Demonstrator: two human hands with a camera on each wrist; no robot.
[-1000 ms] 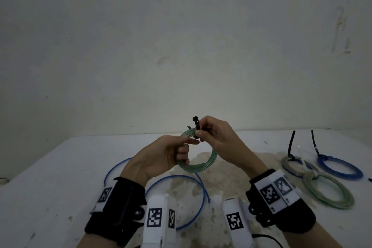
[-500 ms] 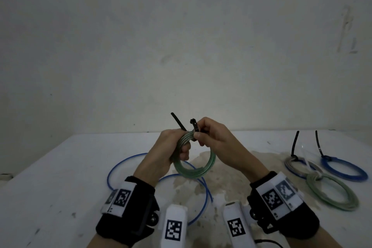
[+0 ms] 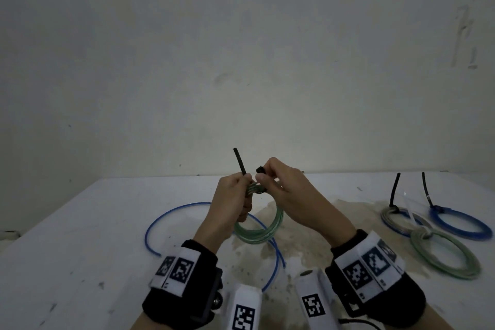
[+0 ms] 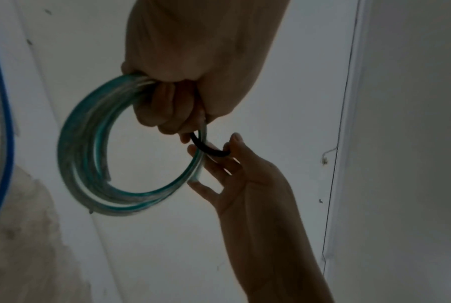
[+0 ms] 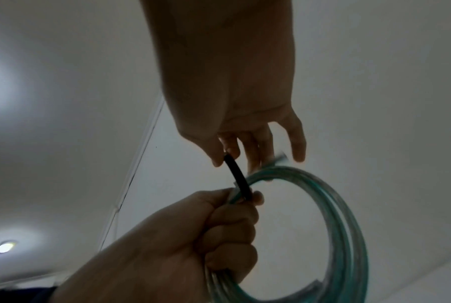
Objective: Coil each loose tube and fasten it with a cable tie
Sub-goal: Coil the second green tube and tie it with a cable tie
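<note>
A coil of green tube (image 3: 255,235) hangs above the table between both hands. My left hand (image 3: 245,182) grips the top of the coil in a fist, together with the tail of a black cable tie (image 3: 239,161) that stands up from it. My right hand (image 3: 263,175) pinches the tie's head end just to the right. In the left wrist view the left hand (image 4: 182,114) closes round the green coil (image 4: 89,164) and the black tie (image 4: 208,150) loops under it to the right hand's fingers (image 4: 232,151). The right wrist view shows the tie (image 5: 238,180) running from the right hand (image 5: 229,157) down to the coil (image 5: 348,225).
A loose blue tube (image 3: 187,205) lies on the white table (image 3: 80,249) under the hands. Three tied coils lie at the right: a grey one (image 3: 388,218), a blue one (image 3: 460,232) and a green one (image 3: 444,268). A bare wall stands behind the table.
My left hand has turned upright and closed round the top of the coil. The tie's tail now sticks up from it, and the hands stand closer together.
</note>
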